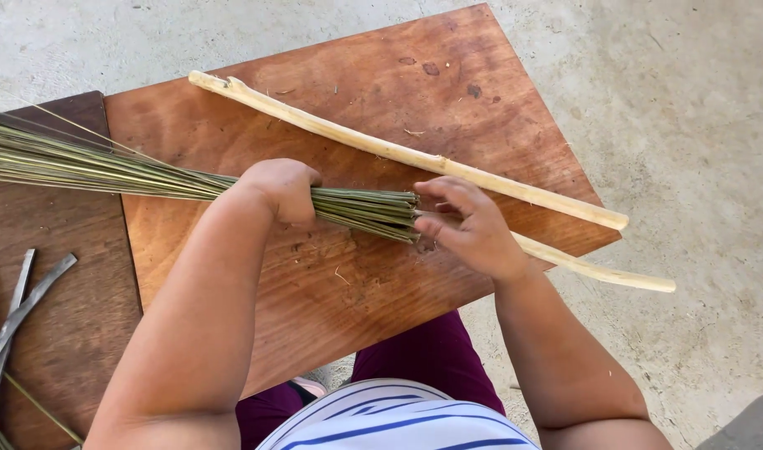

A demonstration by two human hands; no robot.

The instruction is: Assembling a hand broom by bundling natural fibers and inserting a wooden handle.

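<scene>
A thick bundle of thin green-brown sticks [106, 171] lies across a reddish wooden board [365, 292], its loose tips fanning off to the left. My left hand [281, 190] is wrapped tightly round the bundle near its cut end. My right hand [473, 229] rests with flat fingers against that cut end [402, 217]. Just beyond my hands, two pale peeled wooden poles lie on the board: the long one [381, 148] runs diagonally, the shorter one [602, 271] juts over the right edge.
A darker wooden board [65, 333] adjoins on the left, with dark grey flat strips [19, 312] on it. Concrete floor [690, 125] surrounds the boards. My lap, in dark red and striped cloth, is at the bottom.
</scene>
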